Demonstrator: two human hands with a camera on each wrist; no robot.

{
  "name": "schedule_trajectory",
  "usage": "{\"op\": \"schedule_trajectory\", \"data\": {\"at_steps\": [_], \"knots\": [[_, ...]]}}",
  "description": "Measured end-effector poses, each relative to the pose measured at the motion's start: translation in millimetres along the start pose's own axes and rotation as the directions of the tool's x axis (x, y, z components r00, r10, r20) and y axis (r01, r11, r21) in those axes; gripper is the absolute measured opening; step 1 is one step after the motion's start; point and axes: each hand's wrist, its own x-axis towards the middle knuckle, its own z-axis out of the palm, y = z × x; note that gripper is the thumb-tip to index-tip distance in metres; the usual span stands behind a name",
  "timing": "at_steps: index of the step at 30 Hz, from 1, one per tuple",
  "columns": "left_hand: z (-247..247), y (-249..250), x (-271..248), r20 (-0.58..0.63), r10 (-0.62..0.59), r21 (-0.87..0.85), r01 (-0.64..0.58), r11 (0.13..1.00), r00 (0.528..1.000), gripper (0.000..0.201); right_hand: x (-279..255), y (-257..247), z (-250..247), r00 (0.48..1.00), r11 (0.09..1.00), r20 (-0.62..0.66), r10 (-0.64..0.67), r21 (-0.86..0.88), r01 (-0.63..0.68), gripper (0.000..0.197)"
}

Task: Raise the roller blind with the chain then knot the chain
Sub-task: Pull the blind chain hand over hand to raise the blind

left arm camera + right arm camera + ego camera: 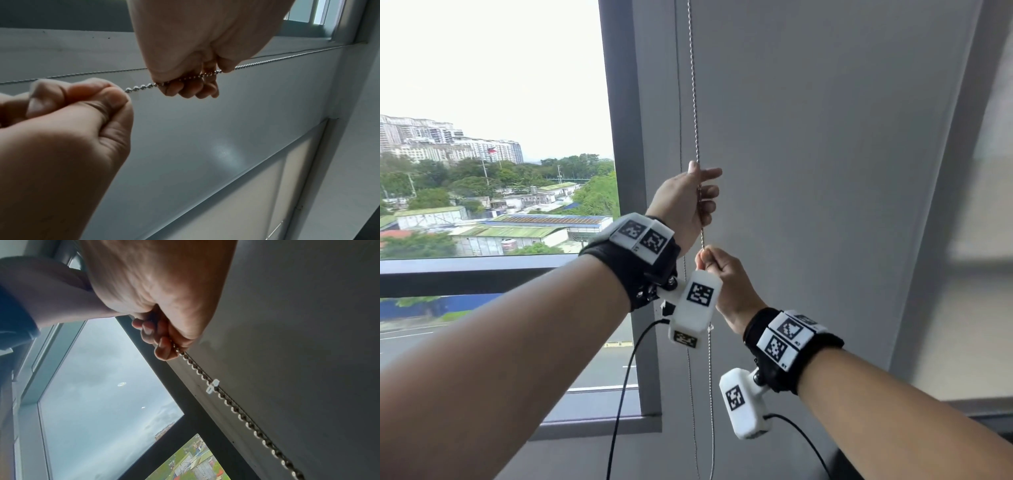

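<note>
A silver bead chain (pixel 693 85) hangs in two strands in front of a grey panel (pixel 825 171), just right of the window frame. My left hand (pixel 685 205) grips the nearer strand with its lower fingers curled round it; the left wrist view shows the chain (pixel 267 60) passing through those fingers (pixel 191 91). Directly below, my right hand (pixel 722 277) pinches the same strand between thumb and fingers (pixel 164 345). A small white clip (pixel 212 385) sits on the chain (pixel 236 408) below the right hand. The window pane (pixel 500 102) on the left stands uncovered.
A dark vertical window frame (pixel 619 137) and a horizontal rail (pixel 465 274) lie left of the chain. A pale translucent blind (pixel 989 171) covers another window at the far right. Black cables (pixel 626 377) hang from the wrist cameras near the chain's lower part.
</note>
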Motion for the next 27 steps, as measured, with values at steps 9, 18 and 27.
{"op": "schedule_trajectory", "data": {"at_steps": [9, 18, 27], "knots": [[-7.6, -32.6, -4.9, -0.076, 0.037, -0.024, -0.039, 0.999, 0.996, 0.039, -4.2, 18.4, -9.2, 0.986, 0.992, 0.124, 0.116, -0.054, -0.110, 0.031], [-35.2, -48.3, -16.5, -0.106, 0.015, -0.034, -0.019, 0.999, 0.994, 0.042, 48.0, -46.2, -31.8, 0.998, 1.000, 0.056, -0.003, 0.010, 0.002, 0.026], [-42.7, -91.4, -46.6, -0.116, -0.110, 0.035, 0.114, 0.993, 0.987, 0.038, 79.7, -115.9, -8.4, 0.995, 0.973, 0.094, -0.024, 0.232, 0.002, 0.028]]}}
